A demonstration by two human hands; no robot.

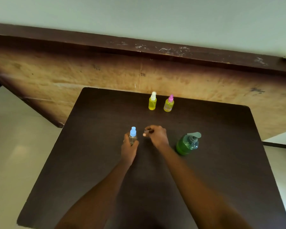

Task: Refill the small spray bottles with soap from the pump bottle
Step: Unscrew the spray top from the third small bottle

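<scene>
My left hand grips a small clear spray bottle with a blue top, upright on the dark table; the bottle looks empty. Just to its right, my right hand has its fingers curled and pinches a small clear cap, which is blurred. The green pump bottle of soap stands to the right of my right hand, with nothing touching it. Two small spray bottles with yellow liquid stand at the table's far edge, one with a white top and one with a pink top.
A worn wooden panel rises right behind the table's far edge. Pale floor lies to the left and right of the table.
</scene>
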